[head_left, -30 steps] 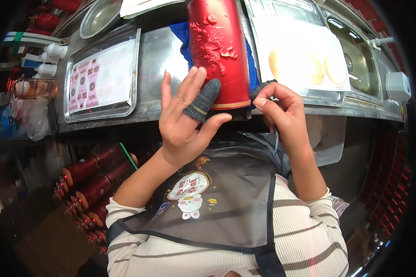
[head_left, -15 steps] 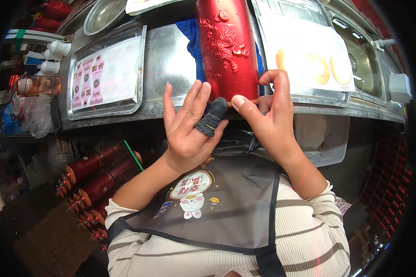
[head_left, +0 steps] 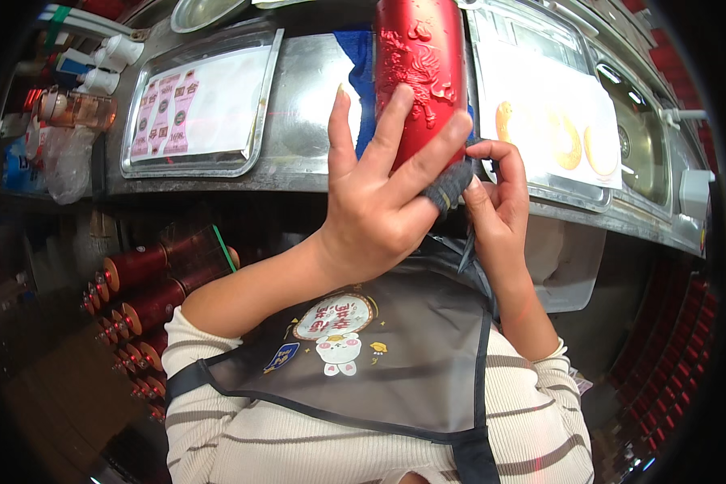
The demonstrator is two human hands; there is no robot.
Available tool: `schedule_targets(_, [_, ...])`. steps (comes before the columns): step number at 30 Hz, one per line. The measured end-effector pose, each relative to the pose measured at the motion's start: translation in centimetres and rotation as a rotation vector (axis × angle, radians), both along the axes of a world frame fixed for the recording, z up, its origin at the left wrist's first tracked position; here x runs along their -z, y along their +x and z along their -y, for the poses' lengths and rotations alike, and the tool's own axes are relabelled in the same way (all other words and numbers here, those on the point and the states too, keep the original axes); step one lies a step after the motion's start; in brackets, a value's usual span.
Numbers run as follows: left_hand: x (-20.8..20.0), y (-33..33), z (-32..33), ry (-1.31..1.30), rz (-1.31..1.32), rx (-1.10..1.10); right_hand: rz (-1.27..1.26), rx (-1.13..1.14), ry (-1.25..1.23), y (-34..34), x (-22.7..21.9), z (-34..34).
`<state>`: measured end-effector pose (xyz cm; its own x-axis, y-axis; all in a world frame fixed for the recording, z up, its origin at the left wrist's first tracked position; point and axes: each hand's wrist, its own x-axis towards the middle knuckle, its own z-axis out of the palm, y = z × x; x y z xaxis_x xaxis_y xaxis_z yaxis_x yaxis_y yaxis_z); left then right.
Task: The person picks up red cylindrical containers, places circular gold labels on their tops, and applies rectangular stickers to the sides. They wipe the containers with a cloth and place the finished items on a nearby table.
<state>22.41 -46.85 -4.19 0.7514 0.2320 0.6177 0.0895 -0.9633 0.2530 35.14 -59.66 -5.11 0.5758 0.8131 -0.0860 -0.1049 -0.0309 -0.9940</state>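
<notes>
A red bottle with a raised relief lies on a blue cloth, its near end toward me. My left hand is spread over the lower left part of the bottle, fingers apart; whether they touch it I cannot tell. A dark grey knitted finger cover sits on its index finger. My right hand is at the bottle's near right corner, index finger and thumb curled toward each other, the thumb close to the finger cover. Something dark shows between those fingers, too small to name.
On the left, a metal tray holds pink printed strips on white paper. A tray with a white sheet and gold oval pieces stands at the right, before a sink. Several red bottles are stacked below left. A pale bin is under the counter.
My left hand has moved right and turned, from beside the bottle's base to over it, its finger cover now by my right thumb. The whole view has shifted slightly.
</notes>
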Motion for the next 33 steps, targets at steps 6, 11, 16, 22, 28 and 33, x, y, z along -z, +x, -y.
schedule_targets(6, [2.0, 0.0, -1.1, -0.269, 0.055, -0.073, 0.200, 0.066, -0.023, -1.0, 0.8, 0.7])
schedule_targets(11, [3.0, -0.9, -0.4, -0.676, 0.177, -0.061, 0.658, 0.097, -0.048, -1.5, -1.0, -0.3])
schedule_targets(16, [3.9, -4.1, 0.2, -0.468, 0.075, -0.105, 0.800, 0.145, -0.096, -1.7, -1.4, -2.0])
schedule_targets(22, [3.3, -3.1, 0.7, -0.994, 0.233, -0.042, 0.289, 0.148, -0.070, -0.5, -0.6, -1.6])
schedule_targets(28, [1.9, -0.8, 1.1, -1.285, 0.247, -0.014, 0.300, 0.076, -0.034, -0.3, -0.7, -1.4])
schedule_targets(33, [1.3, -0.4, 1.4, -1.412, 0.317, 0.010, 0.316, 0.033, -0.048, 0.0, -0.7, -1.2])
